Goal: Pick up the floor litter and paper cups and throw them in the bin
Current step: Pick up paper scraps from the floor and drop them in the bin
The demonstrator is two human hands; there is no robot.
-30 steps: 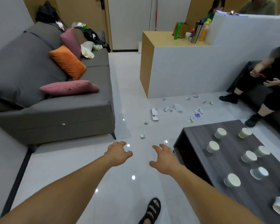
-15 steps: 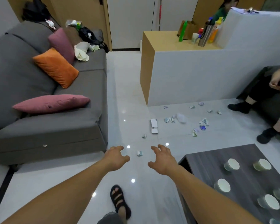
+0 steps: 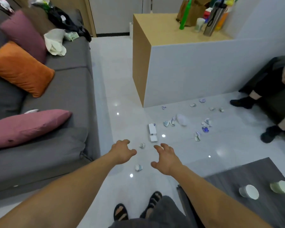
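Both grips, left hand (image 3: 123,153) and right hand (image 3: 167,159), hover empty, fingers spread, above floor litter (image 3: 142,145) beside the bench (image 3: 237,181).

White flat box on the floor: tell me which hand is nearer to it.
Right. The right hand hovers just short of the white flat box; the left hand is farther off, back and to its left.

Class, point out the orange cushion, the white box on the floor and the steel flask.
orange cushion (image 3: 21,69), head view, its middle
white box (image 3: 152,128), head view, its top panel
steel flask (image 3: 212,22), head view, its body
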